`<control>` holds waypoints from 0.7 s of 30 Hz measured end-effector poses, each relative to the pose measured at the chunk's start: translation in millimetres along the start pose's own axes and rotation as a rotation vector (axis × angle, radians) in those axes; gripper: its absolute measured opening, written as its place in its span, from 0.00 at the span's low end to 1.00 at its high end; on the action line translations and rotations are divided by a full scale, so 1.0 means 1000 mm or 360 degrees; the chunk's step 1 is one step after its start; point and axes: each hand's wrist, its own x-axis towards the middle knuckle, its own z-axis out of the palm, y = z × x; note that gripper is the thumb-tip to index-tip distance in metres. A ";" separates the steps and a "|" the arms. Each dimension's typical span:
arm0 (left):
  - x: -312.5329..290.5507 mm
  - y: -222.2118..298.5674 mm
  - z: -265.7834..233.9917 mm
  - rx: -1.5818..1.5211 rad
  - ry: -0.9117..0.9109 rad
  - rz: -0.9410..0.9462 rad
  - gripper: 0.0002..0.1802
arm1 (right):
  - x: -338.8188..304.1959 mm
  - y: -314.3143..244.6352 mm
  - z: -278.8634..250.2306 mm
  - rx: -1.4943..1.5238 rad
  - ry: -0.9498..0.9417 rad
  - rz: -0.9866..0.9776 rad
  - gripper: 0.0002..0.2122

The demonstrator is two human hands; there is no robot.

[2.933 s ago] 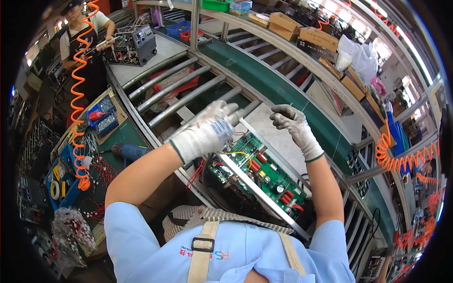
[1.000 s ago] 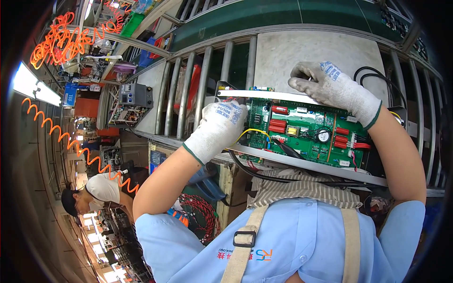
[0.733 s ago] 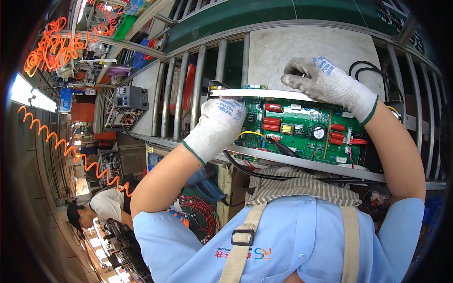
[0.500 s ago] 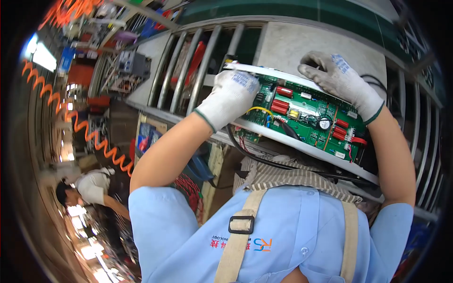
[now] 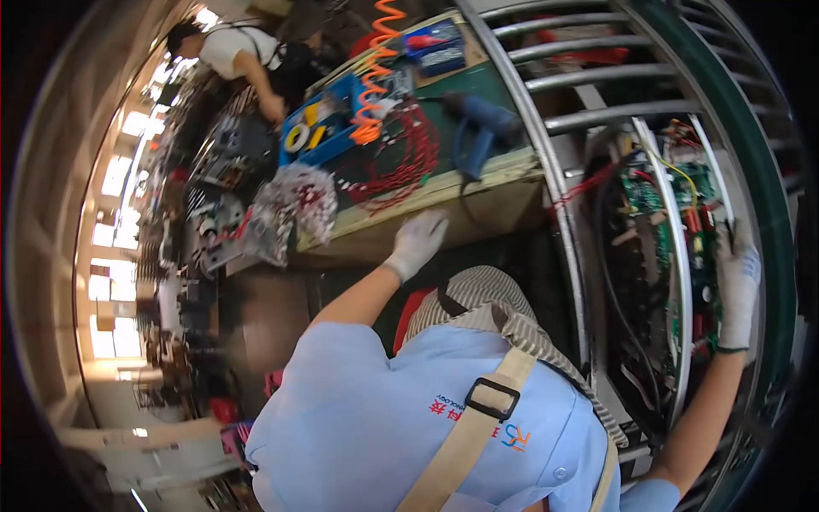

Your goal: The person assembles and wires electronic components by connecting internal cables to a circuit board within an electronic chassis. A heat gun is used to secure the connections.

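My left hand, in a white glove, hangs near the front edge of a workbench. Its fingers reach forward, loosely bent, and I see nothing in them. At the right, my gloved right hand grips the outer side of a metal frame, thumb inward over a green circuit board. The board carries red components and a yellow wire. Frame and board lie on the roller conveyor. A black cable runs beside the frame.
On the bench lie a blue heat gun, bundled red wires, a blue bin with tape rolls, and a clear bag of small parts. An orange coiled hose hangs above. Another person works at the far left.
My view has turned left toward the bench. My left hand has let go of the board's end and moved to the bench edge. My right hand remains at the frame.
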 end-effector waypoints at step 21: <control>-0.059 -0.132 -0.017 -0.0079 0.1062 -0.1952 0.27 | -0.050 0.195 -0.067 -0.0105 0.1253 0.0025 0.15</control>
